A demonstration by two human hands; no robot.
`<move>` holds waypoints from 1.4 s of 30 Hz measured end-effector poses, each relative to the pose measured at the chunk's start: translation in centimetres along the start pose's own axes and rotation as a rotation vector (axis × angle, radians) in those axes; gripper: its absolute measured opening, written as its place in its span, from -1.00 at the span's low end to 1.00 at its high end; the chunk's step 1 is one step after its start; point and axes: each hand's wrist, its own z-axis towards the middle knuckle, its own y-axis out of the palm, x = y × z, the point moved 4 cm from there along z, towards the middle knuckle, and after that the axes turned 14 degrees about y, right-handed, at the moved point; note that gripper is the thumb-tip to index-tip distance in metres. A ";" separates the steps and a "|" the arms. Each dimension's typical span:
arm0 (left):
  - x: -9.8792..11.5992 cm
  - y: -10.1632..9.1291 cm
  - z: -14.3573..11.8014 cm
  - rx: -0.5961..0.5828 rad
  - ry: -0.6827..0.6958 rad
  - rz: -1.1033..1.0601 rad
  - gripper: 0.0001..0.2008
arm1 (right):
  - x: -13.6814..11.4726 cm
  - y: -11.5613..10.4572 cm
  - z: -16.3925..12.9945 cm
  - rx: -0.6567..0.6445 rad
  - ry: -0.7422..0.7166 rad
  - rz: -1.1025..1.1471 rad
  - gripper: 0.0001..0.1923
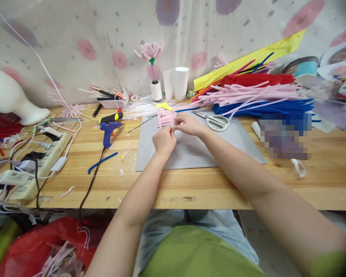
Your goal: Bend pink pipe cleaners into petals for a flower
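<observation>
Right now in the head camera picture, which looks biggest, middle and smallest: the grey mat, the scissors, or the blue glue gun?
1. Grey mat, by far the biggest.
2. Scissors and blue glue gun look about the same size, so I won't rank them.

Both hands, left hand and right hand, pinch small pink pieces above the mat.

A single head-worn camera looks forward and down from just above the near edge of the desk [276, 184], close enough that both forearms fill the lower frame, facing the far edge and the flowered cloth [103, 34] hung behind it, with the desk's left and right ends cut off.
</observation>
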 end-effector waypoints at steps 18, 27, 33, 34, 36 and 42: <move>-3.5 0.6 1.4 0.110 -0.206 -0.466 -0.84 | 0.7 0.9 -1.1 -0.079 0.133 0.217 -0.80; -3.6 1.3 1.1 0.248 -0.431 -0.771 -0.85 | 0.5 1.8 -2.5 -0.128 0.192 0.338 -0.74; -3.5 1.5 1.0 0.228 -0.519 -0.888 -0.81 | 0.2 3.5 -2.9 -0.151 0.271 0.476 -0.80; -3.5 1.6 1.0 0.240 -0.525 -0.899 -0.82 | 0.1 3.8 -3.0 -0.156 0.290 0.518 -0.79; -3.4 1.7 0.9 0.280 -0.513 -0.924 -0.81 | 0.0 4.4 -3.0 -0.172 0.332 0.603 -0.78; -3.5 1.7 1.2 0.109 -0.410 -0.848 -0.79 | 0.5 4.4 -3.2 -0.222 0.441 0.663 -0.77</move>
